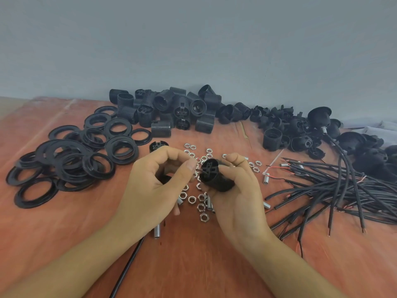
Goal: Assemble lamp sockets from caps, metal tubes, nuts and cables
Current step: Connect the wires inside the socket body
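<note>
Right hand (238, 190): centre frame, fingers wrapped round black ribbed plastic socket body (217, 177), likely steadying it for wiring.
Left hand (150, 186): thumb and forefinger pinched at its end; contents unclear.

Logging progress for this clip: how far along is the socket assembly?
Done: at least one cabled cap lies far right. In hand: the right hand grips a threaded socket body; the left hand holds a black part. Left to do: heaps of socket bodies, rings, hex nuts and cables lie unused.
</note>
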{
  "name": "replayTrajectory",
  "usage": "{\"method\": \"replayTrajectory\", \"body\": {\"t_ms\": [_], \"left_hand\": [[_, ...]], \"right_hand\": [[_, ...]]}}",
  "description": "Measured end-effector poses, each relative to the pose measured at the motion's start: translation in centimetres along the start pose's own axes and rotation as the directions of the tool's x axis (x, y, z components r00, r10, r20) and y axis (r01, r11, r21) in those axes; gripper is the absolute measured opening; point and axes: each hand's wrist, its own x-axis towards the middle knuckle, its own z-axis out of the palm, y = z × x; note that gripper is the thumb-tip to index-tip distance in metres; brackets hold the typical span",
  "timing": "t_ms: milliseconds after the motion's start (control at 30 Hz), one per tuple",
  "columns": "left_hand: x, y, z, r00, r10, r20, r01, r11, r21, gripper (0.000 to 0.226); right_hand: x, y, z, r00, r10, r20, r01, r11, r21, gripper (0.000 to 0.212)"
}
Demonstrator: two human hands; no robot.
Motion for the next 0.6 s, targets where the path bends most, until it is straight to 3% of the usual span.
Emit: {"method": "replayTrajectory", "body": {"t_ms": [167, 267, 467, 600], "left_hand": [[0.0, -0.1, 0.2, 0.998, -0.062, -0.013, 0.061, 0.996, -0.063, 0.008], [0.0, 0.1, 0.2, 0.999, -0.050, -0.004, 0.049, 0.998, -0.046, 0.007], [0.1, 0.5, 0.0, 0.996, -0.074, 0.056, 0.079, 0.993, -0.090, 0.008], [0.1, 1.0, 0.0, 0.990, -0.079, 0.115, 0.078, 0.997, 0.014, 0.015]], "right_hand": [[0.0, 0.1, -0.3, 1.000, 0.000, -0.010, 0.001, 0.993, 0.115, 0.019], [-0.1, 0.2, -0.1, 1.000, -0.004, -0.017, 0.006, 0.993, 0.120, 0.011], [0.0, 0.4, -0.3, 0.991, -0.048, -0.122, 0.052, 0.998, 0.030, 0.023], [-0.1, 0.4, -0.1, 0.984, -0.135, -0.112, 0.124, 0.987, -0.100, 0.020]]}}
